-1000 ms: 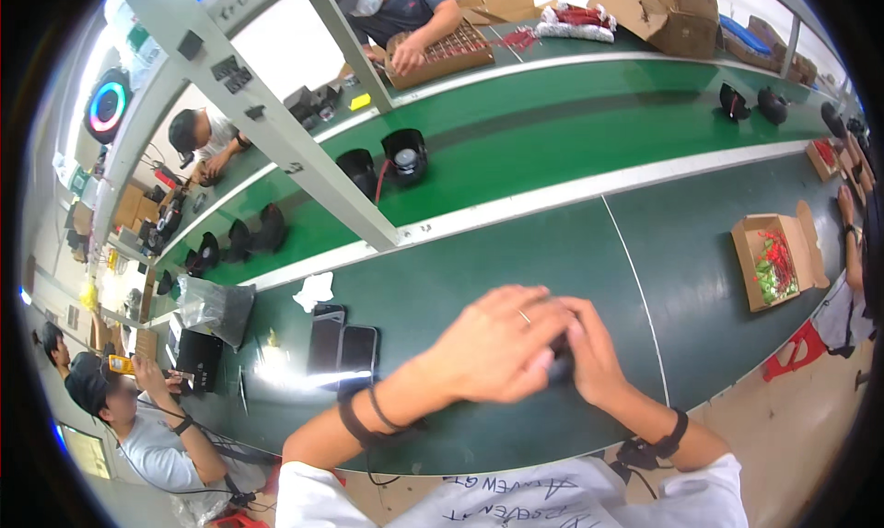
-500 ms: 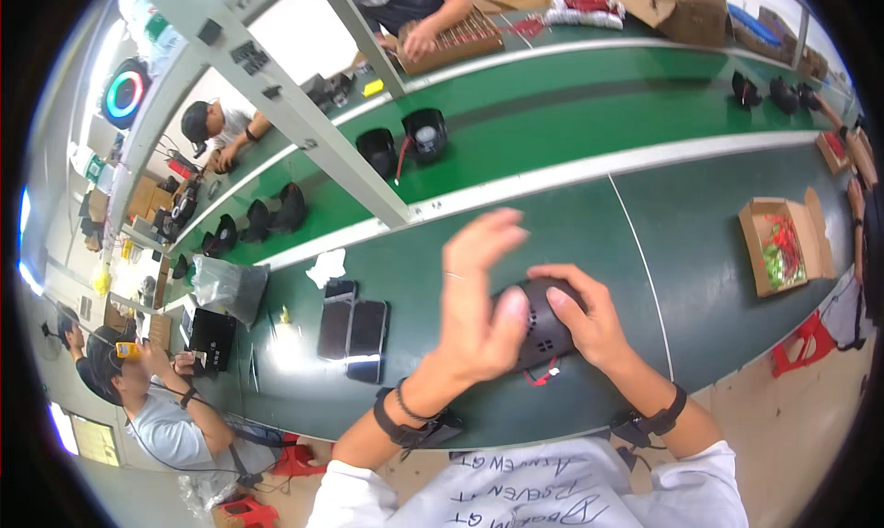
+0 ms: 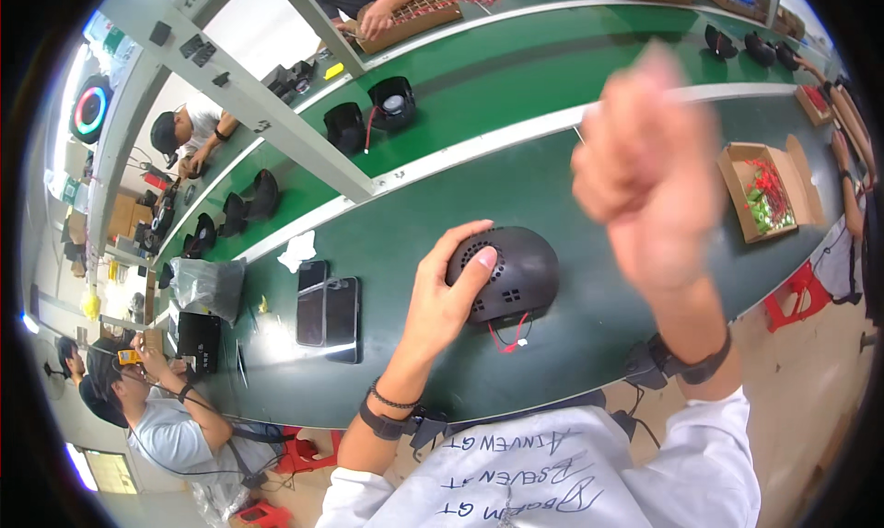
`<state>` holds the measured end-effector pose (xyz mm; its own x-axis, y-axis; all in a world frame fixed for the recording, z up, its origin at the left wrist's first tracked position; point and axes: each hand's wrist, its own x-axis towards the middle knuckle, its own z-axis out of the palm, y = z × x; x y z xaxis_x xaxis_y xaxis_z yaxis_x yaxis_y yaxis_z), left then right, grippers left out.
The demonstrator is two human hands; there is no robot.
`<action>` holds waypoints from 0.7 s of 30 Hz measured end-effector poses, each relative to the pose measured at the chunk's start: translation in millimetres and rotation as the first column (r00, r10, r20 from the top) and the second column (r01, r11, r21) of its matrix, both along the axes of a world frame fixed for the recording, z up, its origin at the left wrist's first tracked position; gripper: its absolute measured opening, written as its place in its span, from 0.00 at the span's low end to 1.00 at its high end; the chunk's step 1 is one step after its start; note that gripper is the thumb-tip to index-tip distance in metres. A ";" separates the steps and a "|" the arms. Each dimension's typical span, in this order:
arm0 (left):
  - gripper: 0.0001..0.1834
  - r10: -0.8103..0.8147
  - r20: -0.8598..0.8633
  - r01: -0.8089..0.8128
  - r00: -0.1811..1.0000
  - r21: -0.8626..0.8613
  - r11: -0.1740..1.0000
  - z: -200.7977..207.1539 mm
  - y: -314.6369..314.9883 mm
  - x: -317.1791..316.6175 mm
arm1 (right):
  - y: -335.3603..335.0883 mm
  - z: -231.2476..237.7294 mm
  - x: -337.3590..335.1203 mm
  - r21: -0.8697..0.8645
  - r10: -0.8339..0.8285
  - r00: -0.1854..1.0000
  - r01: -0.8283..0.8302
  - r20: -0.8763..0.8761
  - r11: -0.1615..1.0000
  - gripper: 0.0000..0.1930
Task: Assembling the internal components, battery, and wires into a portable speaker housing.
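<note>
A black, rounded plastic speaker housing (image 3: 527, 272) rests on the green worktable in front of me. It has a ring of small holes, square slots and thin red and black wires (image 3: 508, 336) coming out at its near edge. My left hand (image 3: 448, 284) grips its left side, thumb on the holes and fingers around the far edge. Raised to the right, well apart from the housing, is my right hand (image 3: 649, 174). Motion smears its fingers, which look curled, and nothing can be made out in them.
Two dark phones (image 3: 329, 309) lie to the left, near a grey plastic bag (image 3: 207, 287). An open cardboard box (image 3: 760, 192) holds red and green parts at the right. Beyond the white rail, more black housings (image 3: 393, 103) sit on a green belt. Several other people work nearby.
My right hand has let go of the housing and moved up and away to the right. My left hand has come down onto the housing's left side. The whole view has shifted.
</note>
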<state>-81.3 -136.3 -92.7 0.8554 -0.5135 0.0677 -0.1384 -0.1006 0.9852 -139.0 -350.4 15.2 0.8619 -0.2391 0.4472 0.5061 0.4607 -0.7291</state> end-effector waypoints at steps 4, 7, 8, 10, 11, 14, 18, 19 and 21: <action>0.22 -0.044 0.028 0.042 0.999 0.071 0.997 9.5 -9.5 -4.5 | 24.9 -9.2 25.5 0.137 0.112 0.982 -0.134 0.155 0.981 0.22; 0.20 0.008 0.142 -0.021 0.990 0.091 0.996 0.1 -16.9 1.1 | 39.7 -47.1 17.3 0.127 -0.036 0.983 0.059 -0.180 0.990 0.29; 0.20 0.012 0.151 -0.025 0.988 0.084 0.996 0.0 -18.9 5.8 | 33.8 -44.4 21.2 0.120 -0.034 0.985 0.055 -0.170 0.991 0.29; 0.19 0.001 0.113 -0.010 0.994 0.076 0.997 -1.1 -11.4 -4.6 | 34.3 -30.9 14.9 0.002 -0.033 0.998 0.034 -0.057 0.999 0.29; 0.18 -0.001 0.106 -0.005 0.994 0.060 0.998 -0.7 -12.6 -5.3 | 29.7 -18.6 11.1 0.005 -0.109 0.993 0.109 -0.045 0.994 0.29; 0.20 -0.002 -0.005 0.002 1.000 -0.098 0.995 0.4 -7.9 -2.3 | -2.4 -9.2 4.1 -0.118 -0.181 0.982 0.173 -0.059 0.978 0.27; 0.25 0.060 -0.416 -0.191 0.907 -0.280 0.941 -11.7 -6.0 10.0 | -11.6 -89.3 10.7 -0.385 -0.206 0.978 0.180 -0.027 0.905 0.20; 0.26 0.087 -0.565 -0.280 0.820 -0.264 0.923 -11.1 -2.7 12.0 | -5.9 -97.9 6.6 -0.453 -0.208 0.978 0.180 -0.012 0.873 0.25; 0.27 -0.010 -0.661 -0.248 0.750 -0.294 0.923 -2.6 5.0 13.2 | 0.9 -103.6 -10.5 -0.505 0.044 0.993 -0.092 -0.106 0.858 0.54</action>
<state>-68.1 -131.3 -95.4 0.8102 -0.4563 -0.3679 0.5255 0.2873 0.8008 -149.4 -349.5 -88.3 0.9088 0.0613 0.4126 0.4105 0.0452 -0.9107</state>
